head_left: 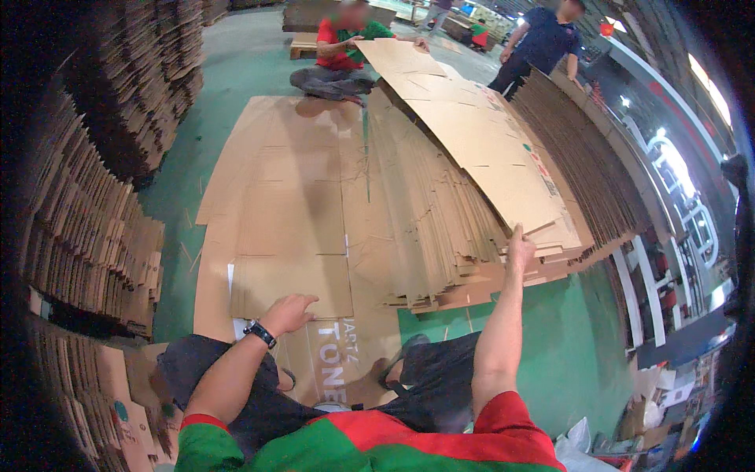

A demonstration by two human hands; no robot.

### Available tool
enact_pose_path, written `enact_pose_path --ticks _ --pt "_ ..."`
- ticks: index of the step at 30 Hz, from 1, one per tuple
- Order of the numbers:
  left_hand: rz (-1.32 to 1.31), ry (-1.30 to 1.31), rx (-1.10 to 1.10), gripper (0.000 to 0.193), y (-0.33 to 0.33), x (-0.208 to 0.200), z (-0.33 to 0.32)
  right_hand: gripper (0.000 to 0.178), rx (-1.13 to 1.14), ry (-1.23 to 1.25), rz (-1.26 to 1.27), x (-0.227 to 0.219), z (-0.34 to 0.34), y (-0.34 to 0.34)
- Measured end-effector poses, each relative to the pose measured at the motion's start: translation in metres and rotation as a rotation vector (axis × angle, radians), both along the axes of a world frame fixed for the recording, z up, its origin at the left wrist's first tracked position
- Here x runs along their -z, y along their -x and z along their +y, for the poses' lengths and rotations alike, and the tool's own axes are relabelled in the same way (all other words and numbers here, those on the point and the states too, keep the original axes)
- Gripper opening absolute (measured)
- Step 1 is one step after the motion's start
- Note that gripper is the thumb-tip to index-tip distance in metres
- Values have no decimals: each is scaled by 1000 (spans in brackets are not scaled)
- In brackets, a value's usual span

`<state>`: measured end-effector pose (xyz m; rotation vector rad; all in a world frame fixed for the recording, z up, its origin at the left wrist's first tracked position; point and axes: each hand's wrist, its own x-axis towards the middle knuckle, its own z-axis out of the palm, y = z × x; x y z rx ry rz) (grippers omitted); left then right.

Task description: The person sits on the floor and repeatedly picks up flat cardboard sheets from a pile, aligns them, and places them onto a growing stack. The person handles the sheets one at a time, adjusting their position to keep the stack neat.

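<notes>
The right hand [519, 250] grips a long tan cardboard sheet [481, 134] by its near end; well apart, the left hand [289, 313], fingers loose, is at a flat brown cardboard panel [292, 224].

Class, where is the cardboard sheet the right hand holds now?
In the head view, the cardboard sheet slants right of centre over the stacked cardboard, from the right hand up to the co-worker opposite.

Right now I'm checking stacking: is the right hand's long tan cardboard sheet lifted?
Lifted at left: a dark gap shows beneath the sheet.
</notes>
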<state>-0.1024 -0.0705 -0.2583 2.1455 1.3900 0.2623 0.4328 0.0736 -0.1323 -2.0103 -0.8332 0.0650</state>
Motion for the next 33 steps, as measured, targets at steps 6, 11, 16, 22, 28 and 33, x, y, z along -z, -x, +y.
enact_pose_path --ticks 6,11,16,22,28,33 --pt "12 -12 30 44 2 5 0 41 117 237 -454 -4 -12 5" --pt "16 16 23 46 -5 -13 5 39 20 251 -494 -34 -28 40" --pt "-297 218 -50 49 -30 -31 19 36 -304 0 2 -33 -47 106" --pt "-1077 620 -190 62 -65 -50 42 24 -630 26 806 24 -82 269" --pt "-1007 516 -388 37 -66 -74 66 25 -917 252 1015 50 -117 336" --pt "-1056 548 -454 28 -83 -58 65 49 -796 350 1063 71 -136 292"
